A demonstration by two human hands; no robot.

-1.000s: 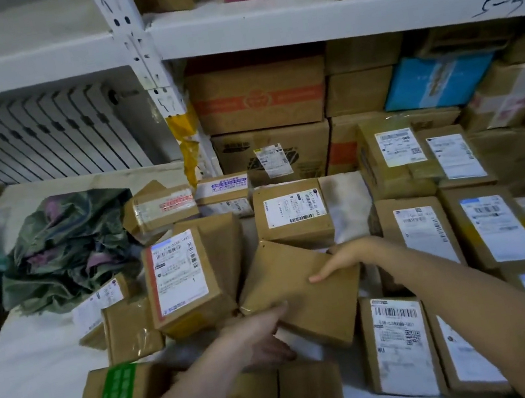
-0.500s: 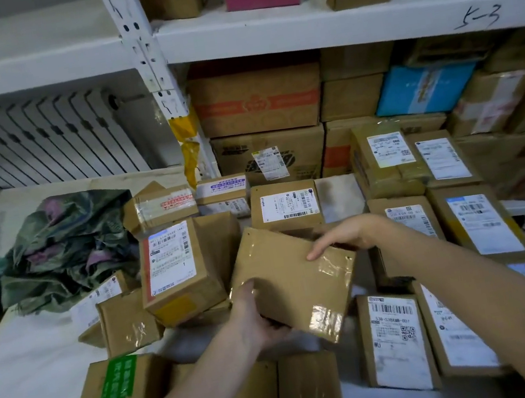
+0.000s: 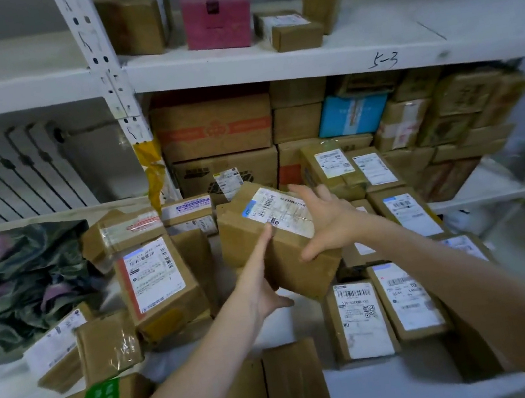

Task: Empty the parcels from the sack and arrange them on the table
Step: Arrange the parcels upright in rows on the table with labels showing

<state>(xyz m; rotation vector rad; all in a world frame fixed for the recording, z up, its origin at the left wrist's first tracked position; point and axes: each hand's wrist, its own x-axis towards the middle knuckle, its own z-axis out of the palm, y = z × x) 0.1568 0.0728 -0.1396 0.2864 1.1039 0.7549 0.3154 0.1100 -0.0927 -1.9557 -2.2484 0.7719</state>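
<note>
Left hand (image 3: 262, 289) and right hand (image 3: 324, 223) clasp a cardboard parcel (image 3: 243, 240) at centre frame; rigid, seemingly light, its tape slick, so grip opposite edges.

Brown parcel (image 3: 275, 242) (white label (image 3: 277, 212)); camouflage-green sack (image 3: 15, 285).

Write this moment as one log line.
parcel: held above table, label up | left hand: holds its near side | right hand: holds its right side
</note>
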